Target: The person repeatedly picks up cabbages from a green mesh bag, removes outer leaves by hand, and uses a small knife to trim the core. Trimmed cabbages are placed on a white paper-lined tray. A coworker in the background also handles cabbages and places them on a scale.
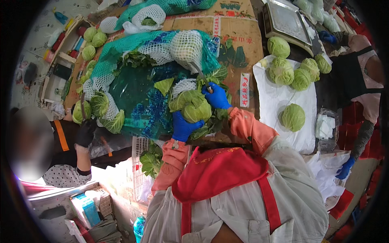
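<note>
My left hand (184,125), in a blue glove, grips a green cabbage (197,107) from below near the table's front edge. In my right hand (216,96), also gloved in blue, is a knife (201,73) with its blade pointing up and away from the cabbage. Loose outer leaves (217,76) lie beside and under the right hand. Just behind the cabbage sits a piece of white foam netting (184,86). A green mesh bag (133,88) spreads to the left, and another cabbage wrapped in foam netting (186,45) rests on it.
Several trimmed cabbages (281,71) stand on white paper (267,100) at right, below a weighing scale (287,22). At left a co-worker's gloved hand (85,133) holds a knife (82,106) at a cabbage (80,113). Another person (355,70) works at far right. Cardboard (237,33) covers the table.
</note>
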`<action>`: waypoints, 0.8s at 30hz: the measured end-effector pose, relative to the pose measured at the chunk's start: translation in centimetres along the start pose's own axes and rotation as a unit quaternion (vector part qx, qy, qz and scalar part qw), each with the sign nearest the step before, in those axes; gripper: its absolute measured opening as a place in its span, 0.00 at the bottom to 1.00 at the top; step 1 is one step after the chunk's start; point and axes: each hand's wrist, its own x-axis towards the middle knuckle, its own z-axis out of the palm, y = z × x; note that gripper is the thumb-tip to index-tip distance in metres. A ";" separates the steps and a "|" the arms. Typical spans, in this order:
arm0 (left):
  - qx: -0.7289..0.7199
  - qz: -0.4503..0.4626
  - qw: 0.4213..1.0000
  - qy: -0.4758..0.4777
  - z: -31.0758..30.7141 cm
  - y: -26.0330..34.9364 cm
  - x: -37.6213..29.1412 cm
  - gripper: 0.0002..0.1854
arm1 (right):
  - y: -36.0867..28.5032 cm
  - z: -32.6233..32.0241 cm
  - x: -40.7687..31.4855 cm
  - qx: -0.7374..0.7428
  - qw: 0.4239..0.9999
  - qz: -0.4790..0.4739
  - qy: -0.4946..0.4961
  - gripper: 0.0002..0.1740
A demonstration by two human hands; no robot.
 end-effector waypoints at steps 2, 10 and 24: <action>-0.019 0.038 0.999 0.010 0.1 0.4 1.0 0.53 | -0.6 0.1 -0.2 0.038 0.998 -0.002 0.045 0.09; -0.155 -0.103 0.983 0.005 0.4 -0.1 1.5 0.36 | -7.1 -4.5 -0.9 -0.254 0.954 -0.158 -0.005 0.09; 0.179 -0.066 0.962 -0.197 1.6 -5.4 12.4 0.13 | -5.3 -4.7 -3.4 0.022 0.996 0.084 -0.007 0.36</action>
